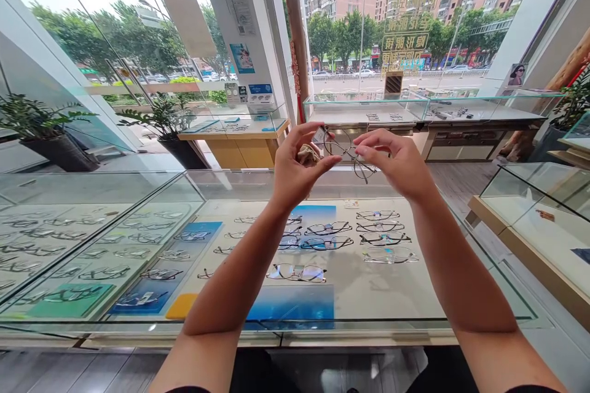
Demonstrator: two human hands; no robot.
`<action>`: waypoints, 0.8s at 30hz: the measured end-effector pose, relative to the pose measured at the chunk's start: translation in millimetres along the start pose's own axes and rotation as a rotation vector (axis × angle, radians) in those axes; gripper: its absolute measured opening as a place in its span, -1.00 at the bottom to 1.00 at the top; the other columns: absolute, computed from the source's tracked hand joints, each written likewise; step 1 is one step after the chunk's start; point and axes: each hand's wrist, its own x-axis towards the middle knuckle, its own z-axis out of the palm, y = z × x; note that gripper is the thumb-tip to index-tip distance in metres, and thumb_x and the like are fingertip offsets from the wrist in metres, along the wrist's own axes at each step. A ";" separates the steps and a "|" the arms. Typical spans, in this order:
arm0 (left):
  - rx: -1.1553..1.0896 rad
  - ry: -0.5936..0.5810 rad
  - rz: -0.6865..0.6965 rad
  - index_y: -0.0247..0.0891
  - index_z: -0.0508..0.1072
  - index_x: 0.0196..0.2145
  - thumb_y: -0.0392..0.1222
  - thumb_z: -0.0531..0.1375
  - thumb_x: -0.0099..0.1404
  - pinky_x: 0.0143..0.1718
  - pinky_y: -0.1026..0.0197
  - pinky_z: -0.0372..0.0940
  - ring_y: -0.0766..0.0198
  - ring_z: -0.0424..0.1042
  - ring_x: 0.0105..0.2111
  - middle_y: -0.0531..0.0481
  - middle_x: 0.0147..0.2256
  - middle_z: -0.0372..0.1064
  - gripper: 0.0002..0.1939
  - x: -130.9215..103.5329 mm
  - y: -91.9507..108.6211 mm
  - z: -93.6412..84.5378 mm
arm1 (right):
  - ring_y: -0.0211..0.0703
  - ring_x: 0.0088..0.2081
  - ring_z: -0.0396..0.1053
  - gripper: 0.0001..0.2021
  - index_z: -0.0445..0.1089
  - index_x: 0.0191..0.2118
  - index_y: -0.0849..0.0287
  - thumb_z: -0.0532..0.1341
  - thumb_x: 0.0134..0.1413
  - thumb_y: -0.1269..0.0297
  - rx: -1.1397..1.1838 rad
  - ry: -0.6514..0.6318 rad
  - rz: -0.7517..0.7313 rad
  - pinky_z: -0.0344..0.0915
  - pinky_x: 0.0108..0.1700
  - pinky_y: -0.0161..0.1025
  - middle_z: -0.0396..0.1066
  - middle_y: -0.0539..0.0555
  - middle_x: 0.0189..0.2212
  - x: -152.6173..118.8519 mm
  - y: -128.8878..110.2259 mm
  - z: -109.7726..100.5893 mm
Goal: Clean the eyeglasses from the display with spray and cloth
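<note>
Above the edges of the glass counter (387,301), open room is surrounding the eyeglasses (340,142); the left hand (297,169) and right hand (400,163) are pinching them between fingertips, the left also holding crumpled cloth (308,155).

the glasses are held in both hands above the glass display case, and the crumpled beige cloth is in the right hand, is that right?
Not quite: the crumpled beige cloth is in the left hand, not the right hand, as the head view shows. The glasses are held in both hands above the glass display case.
</note>
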 end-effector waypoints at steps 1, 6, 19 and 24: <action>-0.020 -0.026 -0.011 -0.06 0.54 0.16 0.28 0.60 0.13 -0.31 0.19 0.47 0.22 0.58 -0.32 -0.11 -0.03 0.67 -0.24 0.1 -0.1 -0.4 | -0.05 -0.04 0.60 -0.84 0.61 -0.27 0.05 0.44 0.22 0.09 0.036 -0.023 0.032 0.48 0.13 0.06 0.70 0.07 -0.08 0.6 0.3 0.0; -0.123 -0.153 -0.057 0.00 0.51 0.19 0.34 0.59 0.11 -0.27 0.11 0.53 0.17 0.62 -0.30 -0.13 0.01 0.64 -0.19 1.3 -8.2 -4.2 | -0.09 -0.14 0.60 -0.80 0.57 -0.28 0.08 0.48 0.15 0.09 0.193 -0.135 0.162 0.55 0.02 -0.03 0.70 0.07 -0.17 2.1 -1.9 -3.4; -0.037 -0.024 -0.142 -0.07 0.62 0.00 0.22 0.57 0.21 -0.42 0.22 0.41 0.27 0.52 -0.39 -0.03 -0.24 0.59 -0.47 2.1 -11.3 -4.3 | -0.10 -0.24 0.60 -0.77 0.71 -0.27 0.10 0.52 0.15 0.03 0.224 -0.088 0.163 0.57 -0.09 -0.05 0.73 0.08 -0.29 5.3 13.9 -0.1; -0.011 -0.121 -0.266 -0.16 0.60 -0.41 0.31 0.48 0.28 -0.53 0.22 0.15 0.35 0.21 -0.54 0.10 -0.56 0.30 -0.52 -2.8 17.1 3.1 | -0.07 -0.28 0.60 -0.85 0.70 -0.28 0.11 0.44 0.24 0.16 -0.058 0.138 0.050 0.53 -0.11 -0.02 0.71 0.08 -0.33 -3.0 9.5 20.0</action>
